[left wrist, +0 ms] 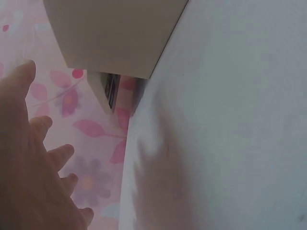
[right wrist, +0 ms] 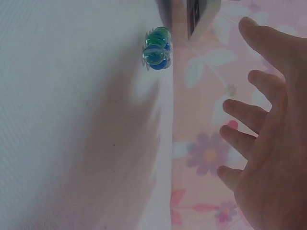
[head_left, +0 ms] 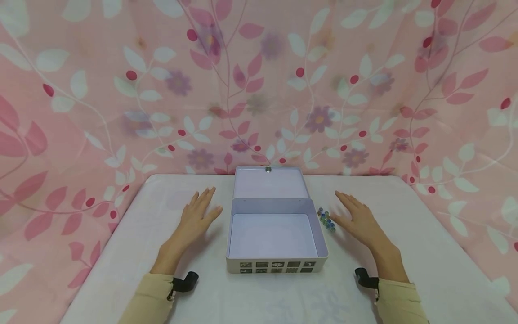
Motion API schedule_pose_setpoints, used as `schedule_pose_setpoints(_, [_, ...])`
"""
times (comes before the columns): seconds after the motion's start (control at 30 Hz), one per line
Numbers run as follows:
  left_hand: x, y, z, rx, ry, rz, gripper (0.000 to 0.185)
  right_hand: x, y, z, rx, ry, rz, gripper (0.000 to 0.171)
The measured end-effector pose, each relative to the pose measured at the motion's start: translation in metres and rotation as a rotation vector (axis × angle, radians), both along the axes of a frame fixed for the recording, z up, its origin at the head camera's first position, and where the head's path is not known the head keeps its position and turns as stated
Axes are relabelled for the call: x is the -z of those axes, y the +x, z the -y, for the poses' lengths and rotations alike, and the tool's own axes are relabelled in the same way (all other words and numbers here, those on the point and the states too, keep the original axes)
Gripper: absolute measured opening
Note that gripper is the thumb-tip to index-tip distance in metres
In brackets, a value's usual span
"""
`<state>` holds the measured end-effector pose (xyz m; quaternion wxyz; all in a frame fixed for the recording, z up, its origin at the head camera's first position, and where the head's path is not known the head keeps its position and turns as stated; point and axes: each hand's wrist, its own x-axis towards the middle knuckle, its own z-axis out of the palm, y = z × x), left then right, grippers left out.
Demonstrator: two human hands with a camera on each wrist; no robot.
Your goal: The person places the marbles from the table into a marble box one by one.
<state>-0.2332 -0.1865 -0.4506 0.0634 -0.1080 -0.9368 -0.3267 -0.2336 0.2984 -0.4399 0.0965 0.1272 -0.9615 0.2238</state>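
Observation:
A light-coloured tin box (head_left: 277, 266) stands on the table with its hinged lid (head_left: 269, 183) swung back; its inside is bare. Dark picture squares line its front wall. Right beside the box lies a cluster of blue and green glass marbles (head_left: 327, 220), seen close up as marbles (right wrist: 157, 48) in the right wrist view. My left hand (head_left: 197, 218) hovers left of the box, fingers spread and holding nothing. On the other side my right hand (head_left: 358, 220) hovers just right of the marbles, its fingers spread too. Shadows of both hands fall on the cloth.
A white cloth covers the table (head_left: 259, 301). Behind and beside it hangs a pink curtain (head_left: 259, 90) with flowers and leaves. Black wrist mounts (head_left: 186, 282) stick out from both sleeves.

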Motion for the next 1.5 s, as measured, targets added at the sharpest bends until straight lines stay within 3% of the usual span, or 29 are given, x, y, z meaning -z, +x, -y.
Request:
schedule_pose_setpoints(0.33, [0.000,0.003,-0.014,0.078,0.074,0.034,0.072,-0.003,0.004,0.003,-0.028,-0.006,0.117,0.071])
schedule_pose_setpoints(0.57, [0.002,0.007,-0.024,0.116,0.151,0.119,0.072,-0.004,0.007,0.004,-0.044,-0.014,0.234,0.074])
schedule_pose_setpoints(0.8, [0.003,0.008,-0.032,0.149,0.184,0.151,0.073,-0.006,0.009,0.007,-0.047,-0.024,0.263,0.070])
schedule_pose_setpoints(1.0, [0.006,0.009,-0.035,0.169,0.199,0.162,0.074,-0.010,0.009,0.011,-0.036,-0.012,0.273,0.055])
schedule_pose_setpoints(1.23, [0.010,0.009,-0.036,0.207,0.294,0.222,0.077,-0.010,0.007,0.015,-0.049,-0.009,0.315,0.030])
schedule_pose_setpoints(1.5, [0.011,0.010,-0.036,0.218,0.303,0.245,0.076,-0.005,0.008,0.017,-0.066,0.002,0.313,0.009])
